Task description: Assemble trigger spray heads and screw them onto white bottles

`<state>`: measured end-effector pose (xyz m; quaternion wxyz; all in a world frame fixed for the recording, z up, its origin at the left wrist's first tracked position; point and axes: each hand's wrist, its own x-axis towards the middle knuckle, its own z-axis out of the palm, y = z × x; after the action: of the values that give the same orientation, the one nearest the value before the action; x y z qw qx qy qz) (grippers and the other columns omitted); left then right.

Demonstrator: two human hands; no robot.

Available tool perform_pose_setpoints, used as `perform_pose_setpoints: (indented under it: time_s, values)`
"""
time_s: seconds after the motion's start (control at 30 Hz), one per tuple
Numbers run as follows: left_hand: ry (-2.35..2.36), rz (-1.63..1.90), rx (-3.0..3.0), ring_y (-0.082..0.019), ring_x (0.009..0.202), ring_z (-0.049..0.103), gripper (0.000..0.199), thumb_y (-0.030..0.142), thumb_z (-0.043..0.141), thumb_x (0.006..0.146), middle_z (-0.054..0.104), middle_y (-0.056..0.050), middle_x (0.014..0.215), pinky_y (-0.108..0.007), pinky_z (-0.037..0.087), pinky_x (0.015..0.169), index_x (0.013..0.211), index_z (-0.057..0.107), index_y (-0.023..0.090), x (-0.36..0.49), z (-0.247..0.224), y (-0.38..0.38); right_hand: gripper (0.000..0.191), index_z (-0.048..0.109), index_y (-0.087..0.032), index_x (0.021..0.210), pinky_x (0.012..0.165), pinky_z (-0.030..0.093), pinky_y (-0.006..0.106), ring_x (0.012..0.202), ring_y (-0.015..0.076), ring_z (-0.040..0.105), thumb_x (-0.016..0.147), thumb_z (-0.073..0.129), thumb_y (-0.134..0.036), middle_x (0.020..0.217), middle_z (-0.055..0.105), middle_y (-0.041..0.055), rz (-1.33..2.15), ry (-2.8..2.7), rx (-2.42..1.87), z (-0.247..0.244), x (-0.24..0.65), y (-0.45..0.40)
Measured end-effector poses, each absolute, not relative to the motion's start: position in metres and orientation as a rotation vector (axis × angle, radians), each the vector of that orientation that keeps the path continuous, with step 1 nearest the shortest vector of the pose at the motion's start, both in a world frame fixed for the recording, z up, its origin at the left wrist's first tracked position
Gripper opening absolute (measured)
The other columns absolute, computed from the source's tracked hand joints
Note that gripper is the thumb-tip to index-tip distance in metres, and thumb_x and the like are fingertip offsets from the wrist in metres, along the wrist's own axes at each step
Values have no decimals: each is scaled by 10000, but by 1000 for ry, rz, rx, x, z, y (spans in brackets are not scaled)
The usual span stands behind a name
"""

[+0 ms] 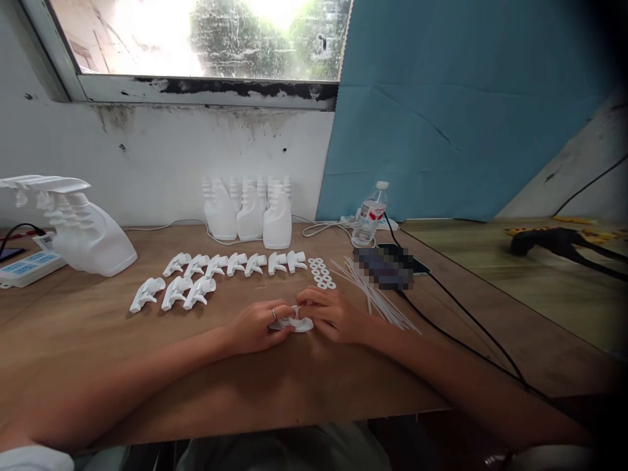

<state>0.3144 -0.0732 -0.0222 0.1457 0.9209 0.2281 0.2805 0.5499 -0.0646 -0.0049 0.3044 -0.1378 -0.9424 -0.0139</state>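
Observation:
A white trigger spray head [303, 324], partly covered by fingers, lies low over the table between my hands. My left hand [259, 326], with a ring on one finger, is closed on its left side. From the right, the bent fingers of my right hand [338, 316] grip the same piece. Beyond the hands, several white trigger spray heads [236, 263] stand in a row, with a shorter row [173, 293] nearer on the left. Small white ring washers [321, 273] sit just past my right hand. Thin white tubes [377, 297] lie beside it in a loose bundle.
White bottles [277, 219] without heads stand by the wall. Larger white spray bottles [98, 239] and a power strip [34, 268] are at the left. A water bottle [370, 214], a blurred-out device [385, 267] and black cables [456, 340] occupy the right side.

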Motion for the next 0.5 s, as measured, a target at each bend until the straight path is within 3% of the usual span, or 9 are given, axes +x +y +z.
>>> perform_pose_setpoints:
  time_s: [0.23, 0.37, 0.5]
  values:
    - [607, 802, 2640, -151, 881, 603, 200, 256, 484, 911, 620, -71, 1022, -239, 467, 778, 1080, 553, 176, 313, -25, -72, 241, 605, -152, 976, 813, 481, 364, 943, 204, 548, 844, 419, -75, 1185, 538, 135, -184, -2497, -452, -6, 547, -67]
    - [632, 799, 2650, -150, 844, 600, 180, 271, 485, 911, 615, -74, 983, -243, 467, 758, 1037, 562, 168, 313, -26, -72, 301, 591, -135, 1069, 948, 455, 380, 1120, 209, 521, 854, 397, -55, 1348, 442, 158, 137, -2520, -541, 2, 544, -77]
    - [654, 814, 2652, -139, 820, 598, 189, 270, 489, 907, 620, -62, 979, -236, 468, 748, 1060, 548, 177, 313, -25, -73, 257, 635, -163, 1039, 918, 471, 359, 1032, 172, 568, 903, 420, -122, 1348, 443, 135, 538, -2434, -512, 7, 547, -73]
